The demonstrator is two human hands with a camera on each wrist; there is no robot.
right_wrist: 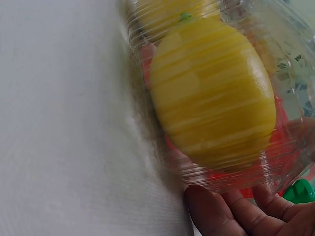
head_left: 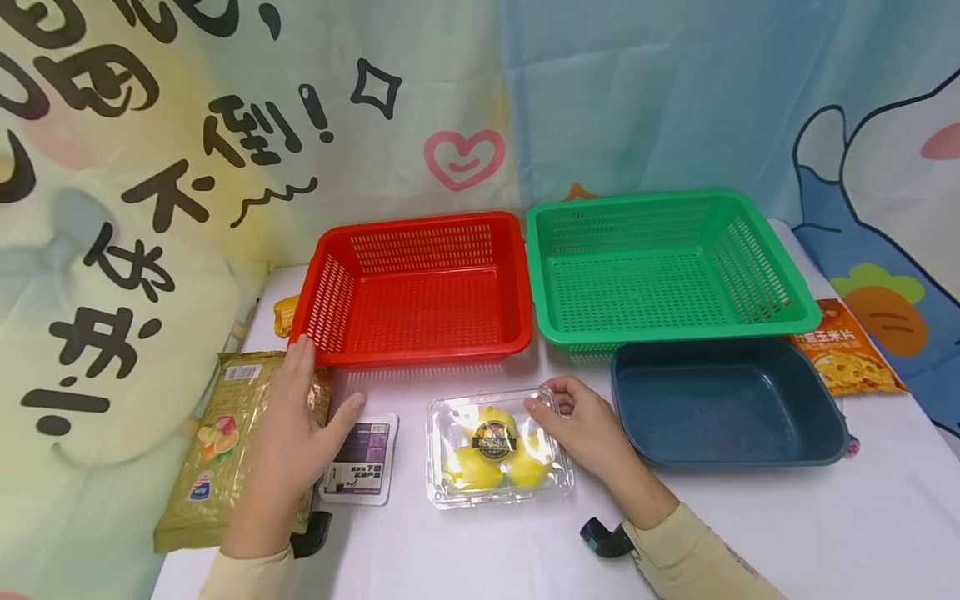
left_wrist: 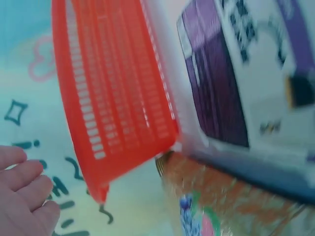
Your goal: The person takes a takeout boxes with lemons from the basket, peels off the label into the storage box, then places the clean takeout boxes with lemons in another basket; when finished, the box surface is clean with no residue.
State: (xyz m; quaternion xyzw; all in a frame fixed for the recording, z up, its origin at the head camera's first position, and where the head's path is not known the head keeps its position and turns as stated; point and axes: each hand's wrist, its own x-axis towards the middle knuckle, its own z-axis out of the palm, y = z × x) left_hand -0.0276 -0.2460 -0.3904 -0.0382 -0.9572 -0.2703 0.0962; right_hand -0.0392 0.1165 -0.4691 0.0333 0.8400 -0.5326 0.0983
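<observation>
Right hand [head_left: 592, 429], fingers [head_left: 542, 407] curled over the far right corner of a clear clamshell box [head_left: 497, 450] of lemons [right_wrist: 211, 93], thumb side against its wall. Left hand [head_left: 288, 433] flat, fingers relaxed, on a gold packet [head_left: 217, 446], thumb touching a purple-and-white sachet [head_left: 362, 458] just beside it. Box on the white tabletop [head_left: 480, 542], between the hands. Probably light but thin-walled, slick and easily crushed, lemons free to roll inside; best taken by two opposite rims, not squeezed mid-lid. Beyond the fingertips: red basket [head_left: 420, 287], green basket [head_left: 660, 267], dark blue tray [head_left: 723, 404].
</observation>
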